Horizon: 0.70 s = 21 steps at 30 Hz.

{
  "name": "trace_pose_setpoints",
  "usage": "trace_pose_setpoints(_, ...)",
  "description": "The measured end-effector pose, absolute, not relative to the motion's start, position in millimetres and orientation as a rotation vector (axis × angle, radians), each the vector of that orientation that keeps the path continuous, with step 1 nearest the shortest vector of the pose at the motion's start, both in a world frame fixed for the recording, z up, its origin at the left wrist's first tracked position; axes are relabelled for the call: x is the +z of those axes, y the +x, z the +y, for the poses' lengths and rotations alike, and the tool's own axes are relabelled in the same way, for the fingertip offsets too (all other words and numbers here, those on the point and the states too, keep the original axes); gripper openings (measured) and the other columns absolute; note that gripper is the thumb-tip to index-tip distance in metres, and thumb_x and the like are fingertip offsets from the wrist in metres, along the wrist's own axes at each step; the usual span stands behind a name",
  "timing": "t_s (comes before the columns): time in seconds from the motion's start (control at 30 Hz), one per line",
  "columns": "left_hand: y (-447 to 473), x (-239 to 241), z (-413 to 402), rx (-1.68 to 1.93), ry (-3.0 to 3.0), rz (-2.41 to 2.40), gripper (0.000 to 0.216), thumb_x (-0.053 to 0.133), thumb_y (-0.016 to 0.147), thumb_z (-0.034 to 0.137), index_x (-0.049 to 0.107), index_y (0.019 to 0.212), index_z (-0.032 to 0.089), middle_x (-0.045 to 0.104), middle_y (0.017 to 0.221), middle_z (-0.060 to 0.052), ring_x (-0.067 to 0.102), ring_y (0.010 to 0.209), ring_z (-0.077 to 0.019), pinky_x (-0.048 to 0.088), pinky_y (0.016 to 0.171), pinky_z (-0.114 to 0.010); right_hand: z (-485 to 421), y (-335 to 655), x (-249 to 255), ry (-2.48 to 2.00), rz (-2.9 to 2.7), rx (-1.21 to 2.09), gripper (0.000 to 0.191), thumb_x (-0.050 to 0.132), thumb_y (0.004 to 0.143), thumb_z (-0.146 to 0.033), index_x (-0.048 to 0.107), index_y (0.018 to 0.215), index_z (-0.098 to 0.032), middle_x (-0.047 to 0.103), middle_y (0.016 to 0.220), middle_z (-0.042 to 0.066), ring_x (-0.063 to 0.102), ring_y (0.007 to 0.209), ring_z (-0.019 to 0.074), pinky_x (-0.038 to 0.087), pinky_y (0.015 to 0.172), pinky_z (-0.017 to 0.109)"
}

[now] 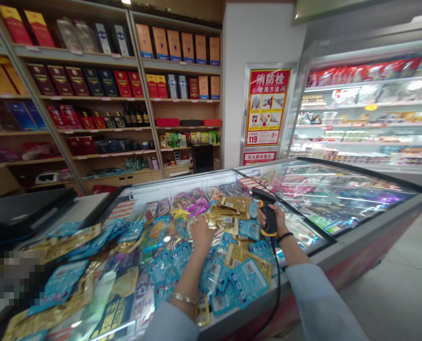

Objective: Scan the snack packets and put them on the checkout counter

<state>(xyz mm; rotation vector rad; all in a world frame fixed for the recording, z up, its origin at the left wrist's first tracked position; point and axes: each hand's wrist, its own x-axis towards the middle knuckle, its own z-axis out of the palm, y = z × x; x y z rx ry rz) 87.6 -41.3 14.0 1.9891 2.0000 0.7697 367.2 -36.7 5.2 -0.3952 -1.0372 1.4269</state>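
My right hand (279, 221) is wrapped round a black and yellow barcode scanner (270, 217). The scanner's cable (278, 279) hangs down from its handle past the freezer edge. My left hand (201, 233) is closed at the edge of a gold foil packet (227, 224), its fingertips partly hidden. More gold packets (234, 203) lie just beyond, between my two hands. Blue packets (248, 282) are heaped with gold ones on the glass top of a chest freezer (317, 255), close to me.
More blue packets (63, 282) and gold packets (72, 241) spread to the left, beside a dark machine (22, 213). Shelves of boxed goods (188, 45) stand behind. A lit chiller cabinet (367, 118) is at the right, near a red fire-hydrant sign (267, 108).
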Motion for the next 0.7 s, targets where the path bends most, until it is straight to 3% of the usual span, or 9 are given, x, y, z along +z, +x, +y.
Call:
trace_pose_setpoints(0.17, 85.0, 5.4, -29.7, 1.141, 1.887, 1.576, 0.034, 0.067, 0.082, 0.019, 0.057, 0.114, 0.018, 0.073, 0.101, -0.008, 0.07, 0.096, -0.0226, 0.05, 0.082, -0.031, -38.1, 366.2, 10.8, -0.432, -1.074, 1.42, 0.026, 0.057, 0.078, -0.044, 0.057, 0.088, -0.02, 0.047, 0.052, -0.003, 0.041, 0.037, 0.0142, 0.037, 0.036, 0.026)
trace_pose_setpoints(0.3, 78.0, 4.9, -20.3, 1.458, 1.886, 1.48, 0.021, 0.06, 0.086, 0.022, 0.066, 0.105, 0.018, 0.072, 0.097, -0.008, 0.069, 0.087, -0.0212, 0.054, 0.078, -0.034, -43.6, 365.2, 15.5, -0.433, -1.107, 1.46, 0.026, 0.057, 0.078, -0.045, 0.056, 0.086, -0.02, 0.048, 0.05, -0.003, 0.039, 0.037, 0.0135, 0.034, 0.036, 0.026)
trace_pose_setpoints(0.5, 64.9, 16.2, -22.3, 1.917, 1.852, 1.601, 0.027, 0.052, 0.092, 0.036, 0.066, 0.105, 0.017, 0.068, 0.098, -0.011, 0.066, 0.089, -0.0236, 0.055, 0.078, -0.037, -47.5, 364.3, 13.7, -0.464, -1.198, 1.511, 0.029, 0.056, 0.078, -0.044, 0.055, 0.092, -0.018, 0.051, 0.051, -0.003, 0.041, 0.037, 0.0135, 0.031, 0.037, 0.025)
trace_pose_setpoints(0.7, 63.0, 27.9, -29.9, 2.019, 1.814, 1.682, 0.03, 0.047, 0.094, 0.041, 0.065, 0.096, 0.017, 0.066, 0.089, -0.009, 0.064, 0.084, -0.0225, 0.053, 0.077, -0.036, -50.8, 361.6, 14.1, -0.474, -1.252, 1.53, 0.032, 0.055, 0.079, -0.044, 0.054, 0.095, -0.017, 0.052, 0.05, -0.002, 0.041, 0.036, 0.0136, 0.026, 0.038, 0.025)
